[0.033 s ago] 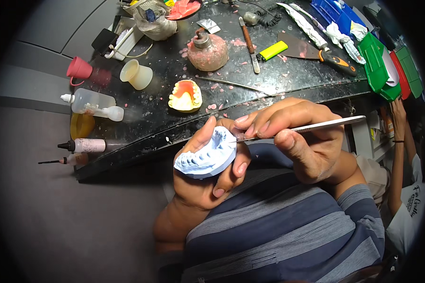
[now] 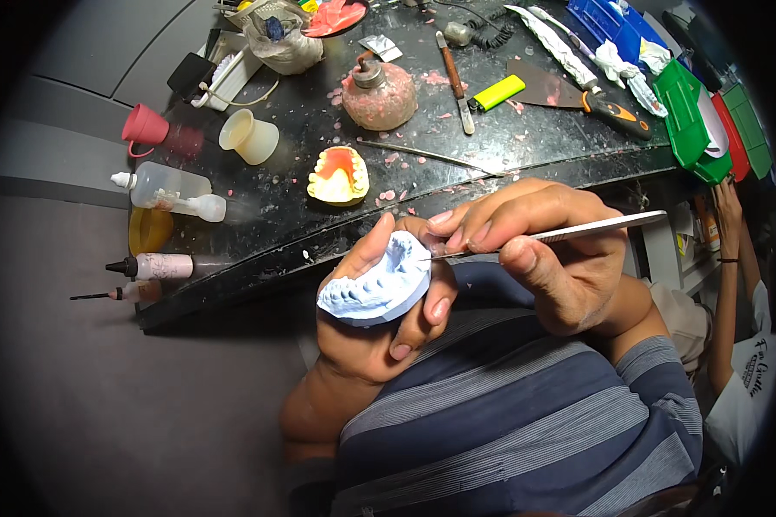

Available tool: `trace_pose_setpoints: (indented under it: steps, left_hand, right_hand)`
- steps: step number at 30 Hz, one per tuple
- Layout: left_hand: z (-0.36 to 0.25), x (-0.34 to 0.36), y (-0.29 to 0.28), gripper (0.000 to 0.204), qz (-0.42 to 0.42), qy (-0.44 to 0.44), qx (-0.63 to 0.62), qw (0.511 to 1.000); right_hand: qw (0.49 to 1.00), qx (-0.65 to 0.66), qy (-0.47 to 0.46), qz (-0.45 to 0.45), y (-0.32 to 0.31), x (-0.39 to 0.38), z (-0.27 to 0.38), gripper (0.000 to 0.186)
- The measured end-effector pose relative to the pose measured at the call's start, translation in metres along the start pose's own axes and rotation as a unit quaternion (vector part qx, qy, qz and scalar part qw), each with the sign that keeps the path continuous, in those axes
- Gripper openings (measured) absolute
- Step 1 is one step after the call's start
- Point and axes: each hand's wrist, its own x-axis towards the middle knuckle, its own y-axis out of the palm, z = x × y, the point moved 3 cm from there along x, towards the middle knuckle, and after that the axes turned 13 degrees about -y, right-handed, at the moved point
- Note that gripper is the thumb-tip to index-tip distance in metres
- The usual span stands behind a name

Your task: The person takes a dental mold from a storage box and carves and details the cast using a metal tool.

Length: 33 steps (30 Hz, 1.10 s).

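Note:
A pale blue dental cast (image 2: 379, 284) rests in my left hand (image 2: 358, 340), its row of teeth facing up and my fingers curled round its base. My right hand (image 2: 569, 258) pinches a slim metal dental carver (image 2: 595, 228) like a pen. The carver's fine tip meets the right edge of the cast, close to my left fingertips; whether it presses in cannot be made out. Beyond my hands, on the black bench, sits a yellowish dental cast (image 2: 341, 185) with red wax across its middle.
A round spirit burner (image 2: 379, 96) stands behind the yellowish cast. Around it lie a wax knife (image 2: 453, 77), a green lighter (image 2: 497, 92), a scraper (image 2: 578, 99) and pink wax crumbs. Cups and bottles (image 2: 172, 185) line the left side. Another person's arm (image 2: 729, 258) reaches up at far right.

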Motion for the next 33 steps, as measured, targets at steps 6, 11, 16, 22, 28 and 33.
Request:
trace_pose_setpoints:
  steps: [6,11,16,22,28,33]
  left_hand:
    - [-0.005,0.003,-0.006,0.053,0.041,0.047,0.101,0.993]
    - [-0.010,0.002,-0.006,0.045,0.006,0.141,0.152,0.978]
    - [-0.012,-0.006,-0.002,0.045,-0.088,0.273,0.364,0.886]
    - [-0.008,-0.010,-0.002,0.052,-0.165,0.370,0.505,0.762]
    - [-0.006,-0.012,-0.007,0.038,-0.117,0.392,0.497,0.765]
    - [-0.007,-0.015,-0.009,0.039,-0.083,0.456,0.530,0.710]
  right_hand:
    - [1.000,-0.008,-0.020,-0.019,-0.001,-0.001,0.000,0.012]
    - [0.996,-0.071,-0.028,-0.039,-0.007,0.000,0.003,0.012]
    - [0.996,-0.089,-0.001,-0.011,-0.018,0.003,0.004,0.019]
    - [0.995,-0.087,-0.008,-0.050,-0.016,0.004,0.008,0.015]
    - [0.991,-0.107,-0.053,0.055,-0.017,0.008,0.016,0.011]
    - [0.984,-0.110,-0.099,0.100,-0.001,0.004,0.020,0.015]
